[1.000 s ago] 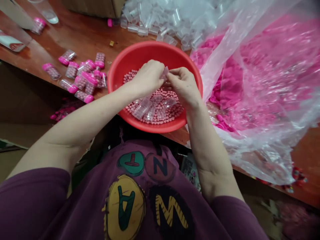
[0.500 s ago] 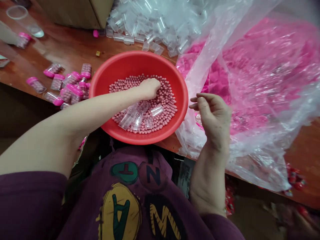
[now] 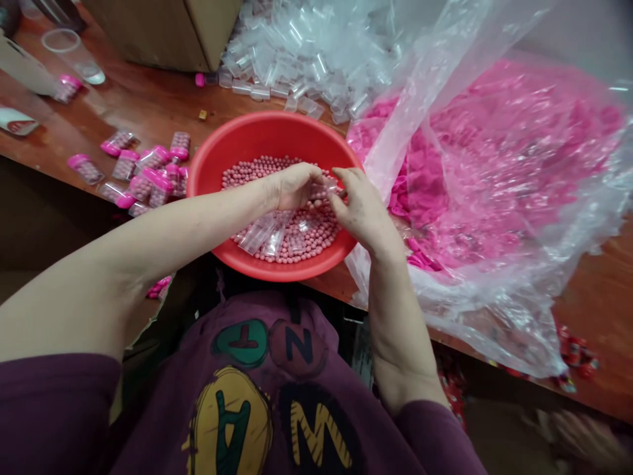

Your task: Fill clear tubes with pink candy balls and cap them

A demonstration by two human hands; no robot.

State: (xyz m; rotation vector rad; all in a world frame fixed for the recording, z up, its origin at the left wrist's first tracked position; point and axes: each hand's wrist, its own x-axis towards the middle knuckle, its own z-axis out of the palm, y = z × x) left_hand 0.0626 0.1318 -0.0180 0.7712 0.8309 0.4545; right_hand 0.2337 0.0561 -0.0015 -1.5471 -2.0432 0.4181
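Over the red basin [image 3: 270, 126], the left hand [image 3: 297, 186] closes on a clear tube [image 3: 324, 190] just above the pink beads [image 3: 262, 173], the right hand [image 3: 363, 208] pinching its far end; loose tubes [image 3: 260, 236] lie on the beads, capped tubes [image 3: 126, 165] on the desk [image 3: 148, 99]

- Site: a small packing workshop, where I sit working at volume, not a home kitchen
- Work surface: long wooden bench [image 3: 113, 99], reddish-brown
- Bulk stock: heap of clear plastic tubes [image 3: 301, 59]
- Bulk stock: clear plastic sack [image 3: 494, 323] of pink caps [image 3: 494, 165]
- In hand at my place: red plastic basin [image 3: 208, 178] of pink beads [image 3: 247, 177]
- Finished lot: filled, capped tubes [image 3: 123, 165], lying loose
- Storage: cardboard carton [image 3: 158, 33] on the bench
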